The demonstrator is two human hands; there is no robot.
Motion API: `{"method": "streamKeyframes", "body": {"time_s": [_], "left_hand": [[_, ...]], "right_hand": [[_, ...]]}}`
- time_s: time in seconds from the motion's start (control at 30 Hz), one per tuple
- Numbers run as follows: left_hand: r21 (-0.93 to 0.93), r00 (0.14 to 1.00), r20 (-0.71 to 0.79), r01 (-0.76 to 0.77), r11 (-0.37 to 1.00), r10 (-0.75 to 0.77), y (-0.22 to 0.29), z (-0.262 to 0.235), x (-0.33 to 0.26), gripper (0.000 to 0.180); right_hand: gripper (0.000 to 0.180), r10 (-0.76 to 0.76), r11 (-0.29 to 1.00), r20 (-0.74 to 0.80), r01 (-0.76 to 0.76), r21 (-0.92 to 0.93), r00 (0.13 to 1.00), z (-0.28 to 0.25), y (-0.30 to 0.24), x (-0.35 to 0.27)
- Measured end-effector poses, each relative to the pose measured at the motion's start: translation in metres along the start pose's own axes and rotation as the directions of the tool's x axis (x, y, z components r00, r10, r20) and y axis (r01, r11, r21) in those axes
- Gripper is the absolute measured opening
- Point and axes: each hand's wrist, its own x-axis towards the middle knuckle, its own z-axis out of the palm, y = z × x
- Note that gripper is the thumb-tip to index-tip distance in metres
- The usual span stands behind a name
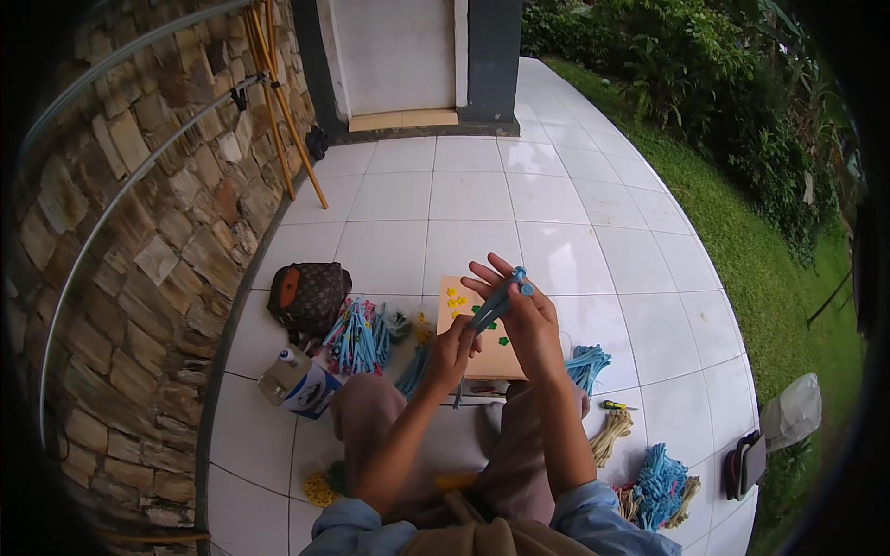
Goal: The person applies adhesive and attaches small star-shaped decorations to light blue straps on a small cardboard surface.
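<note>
Above a small light-wood table point(491, 366) I hold a few slim blue strips point(494, 309) with rounded, knob-like upper ends. My right hand point(530, 334) presses them with its thumb near those ends, its other fingers stretched upward. Lower down, my left hand point(449, 356) is closed round the strips' other end; dark tails hang below it. On the tabletop beyond my hands lie small yellow flower-shaped pieces point(454, 298) and green flower-shaped pieces point(503, 341). My hands and forearms hide part of the table.
To the left sit a brown patterned backpack point(310, 298), a bundle of blue strips with pink ends point(357, 338) and a white-and-blue jug point(301, 385). At right lie blue strips point(588, 365), a screwdriver point(616, 406), beige bundles point(609, 437) and a blue heap point(660, 491).
</note>
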Motion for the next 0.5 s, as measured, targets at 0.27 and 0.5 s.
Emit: {"method": "streamKeyframes", "body": {"time_s": [0.27, 0.5], "left_hand": [[-0.375, 0.972, -0.042, 0.2, 0.905, -0.232, -0.047, -0.004, 0.029, 0.045], [-0.544, 0.917, 0.028, 0.348, 0.764, -0.398, -0.066, -0.012, 0.041, 0.05]], "right_hand": [[0.046, 0.023, 0.999, 0.008, -0.023, -0.037, 1.0, -0.045, 0.065, 0.057], [0.046, 0.001, 0.999, -0.059, -0.003, -0.04, 0.998, -0.067, 0.102, 0.083]]}}
